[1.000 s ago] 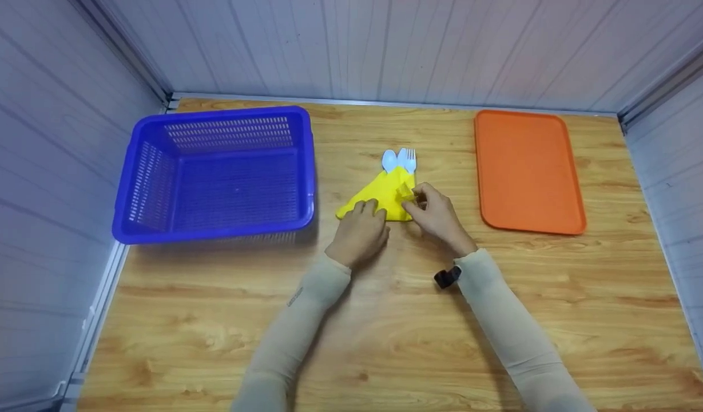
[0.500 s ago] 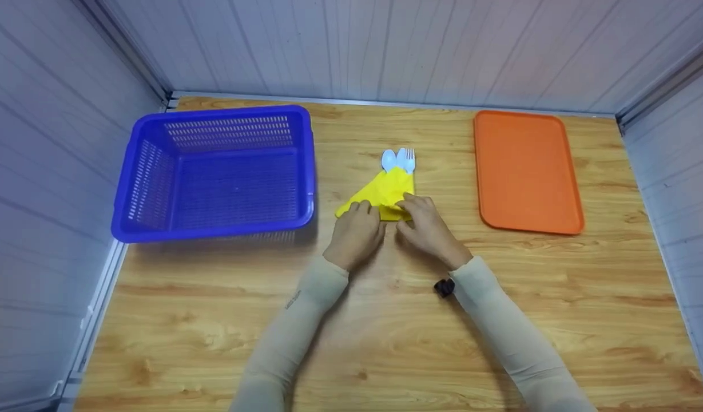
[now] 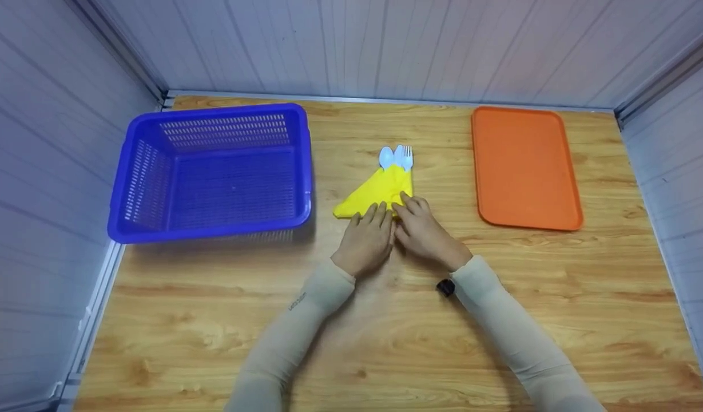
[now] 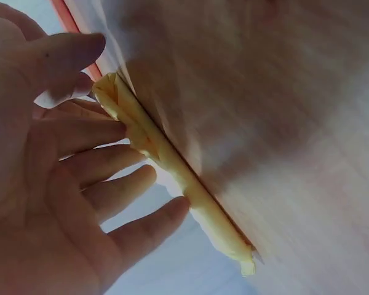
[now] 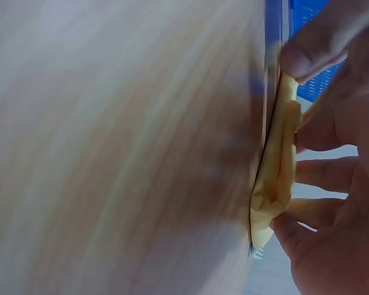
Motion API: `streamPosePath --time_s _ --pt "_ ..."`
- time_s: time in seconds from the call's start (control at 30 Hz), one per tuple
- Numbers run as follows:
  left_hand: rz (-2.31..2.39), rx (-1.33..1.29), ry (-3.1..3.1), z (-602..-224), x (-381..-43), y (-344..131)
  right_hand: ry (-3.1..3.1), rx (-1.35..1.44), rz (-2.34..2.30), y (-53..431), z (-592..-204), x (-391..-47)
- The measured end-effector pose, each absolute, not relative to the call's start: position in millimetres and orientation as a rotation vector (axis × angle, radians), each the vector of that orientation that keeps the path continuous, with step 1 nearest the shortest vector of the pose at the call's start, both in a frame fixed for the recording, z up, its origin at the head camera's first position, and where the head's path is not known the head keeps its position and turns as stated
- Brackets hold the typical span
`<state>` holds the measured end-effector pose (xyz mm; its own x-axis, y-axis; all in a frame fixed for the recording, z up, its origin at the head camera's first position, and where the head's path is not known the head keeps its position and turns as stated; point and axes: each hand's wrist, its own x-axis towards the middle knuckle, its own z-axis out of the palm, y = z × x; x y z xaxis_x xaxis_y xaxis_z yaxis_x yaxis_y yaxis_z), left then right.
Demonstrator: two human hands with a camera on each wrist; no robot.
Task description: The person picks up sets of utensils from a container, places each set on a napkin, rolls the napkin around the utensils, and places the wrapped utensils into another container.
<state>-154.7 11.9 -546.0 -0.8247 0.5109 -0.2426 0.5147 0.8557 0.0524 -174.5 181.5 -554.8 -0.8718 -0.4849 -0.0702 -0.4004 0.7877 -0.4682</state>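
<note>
A folded yellow napkin (image 3: pixel 369 193) lies on the table, with the heads of a pale spoon (image 3: pixel 386 157) and fork (image 3: pixel 408 159) sticking out of its far end. A narrow knife-like piece (image 3: pixel 398 154) shows between them; their lower parts are hidden in the napkin. My left hand (image 3: pixel 365 243) rests its fingertips along the napkin's near edge, its fingers (image 4: pixel 149 230) spread and fairly straight. Beside it, my right hand (image 3: pixel 427 233) presses the near right corner with extended fingers; its thumb (image 5: pixel 298 58) is close to the napkin's edge in the right wrist view.
A blue perforated basket (image 3: pixel 208 233) stands on the left of the wooden table (image 3: pixel 362 343). To the right lies an orange tray (image 3: pixel 525 169). Panel walls enclose the back and both sides. A black band-like object (image 3: pixel 445 288) is at the right sleeve.
My right hand has folded down the napkin flap it pinched earlier, and its fingers now lie flat on the corner. My left hand has shifted slightly right, closer to the right hand.
</note>
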Motion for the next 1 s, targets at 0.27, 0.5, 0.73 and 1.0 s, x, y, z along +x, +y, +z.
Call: streamPosePath --time_s 0.27,0.5,0.73,1.0 --pt "0.012 0.702 2.745 -549 -156 9 2.882 -0.812 -0.744 188 -552 -186" --pt "0.089 0.690 2.751 -548 -156 5 2.859 -0.791 -0.791 191 -551 -198" --pt "0.155 0.675 2.759 -546 -160 2 2.851 -0.784 -0.729 192 -551 -200" --pt "0.162 0.659 2.730 -544 -163 0 2.889 -0.838 -0.682 189 -550 -201"
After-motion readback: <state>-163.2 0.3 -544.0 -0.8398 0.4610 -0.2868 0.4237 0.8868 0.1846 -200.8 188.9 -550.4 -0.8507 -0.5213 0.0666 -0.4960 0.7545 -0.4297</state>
